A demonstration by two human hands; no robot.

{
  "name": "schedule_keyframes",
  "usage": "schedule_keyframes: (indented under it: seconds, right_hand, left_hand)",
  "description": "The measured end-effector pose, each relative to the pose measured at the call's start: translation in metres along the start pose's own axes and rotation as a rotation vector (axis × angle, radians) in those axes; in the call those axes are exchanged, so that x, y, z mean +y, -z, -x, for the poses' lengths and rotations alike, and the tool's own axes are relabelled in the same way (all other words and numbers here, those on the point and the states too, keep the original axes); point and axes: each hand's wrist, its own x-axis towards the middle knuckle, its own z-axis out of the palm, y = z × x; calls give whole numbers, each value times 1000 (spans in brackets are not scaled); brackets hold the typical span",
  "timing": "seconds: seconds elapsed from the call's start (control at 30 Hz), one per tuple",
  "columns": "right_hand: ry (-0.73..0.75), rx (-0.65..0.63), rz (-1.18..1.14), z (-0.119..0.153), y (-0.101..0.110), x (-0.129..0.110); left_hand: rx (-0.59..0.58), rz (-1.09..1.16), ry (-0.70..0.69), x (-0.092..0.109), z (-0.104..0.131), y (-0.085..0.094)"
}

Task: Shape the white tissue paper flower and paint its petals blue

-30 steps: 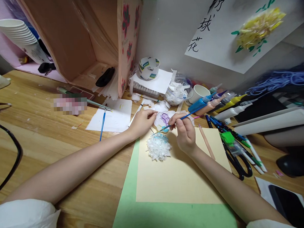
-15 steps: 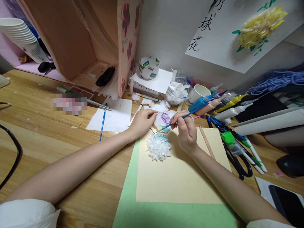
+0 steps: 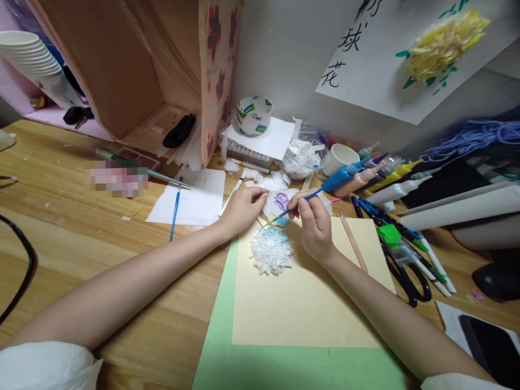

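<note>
My right hand [image 3: 315, 224] grips a thin blue paintbrush [image 3: 295, 208], its tip pointing left and down at the top of a white tissue-paper flower [image 3: 270, 250] tinted pale blue. The flower lies on a cream sheet [image 3: 306, 296] over a green sheet [image 3: 257, 371]. My left hand [image 3: 242, 208] rests on the wooden desk beside the flower, fingertips pinching the edge of a small white palette [image 3: 279, 202] with purple and blue paint.
Scissors [image 3: 405, 272], markers and paint tubes [image 3: 362, 177] lie right of the sheets. A second blue brush [image 3: 174, 212] rests on white paper [image 3: 192, 200] at left. Tape roll [image 3: 254, 114], white cup [image 3: 341, 157], a cardboard box and stacked paper cups [image 3: 29, 55] stand behind. A phone [image 3: 496, 352] is at bottom right.
The brush tip has drawn slightly up and right from the flower toward the palette; my right hand shifted a little with it. My left hand stayed put.
</note>
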Motion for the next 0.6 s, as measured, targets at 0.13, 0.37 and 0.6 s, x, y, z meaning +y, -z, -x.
schedule_keyframes:
  seconds: [0.13,0.37,0.6]
  right_hand:
    - [15,86,-42,-1,-1,-2]
    - [-37,103,-156,-2,-2,-3]
    - [-18,58,-83,1,-2,0]
  left_hand:
    - [-2,-4,7,0,0,0]
    - [-3,8,-1,-3,0,-1]
    - [-9,-7,7,0,1,1]
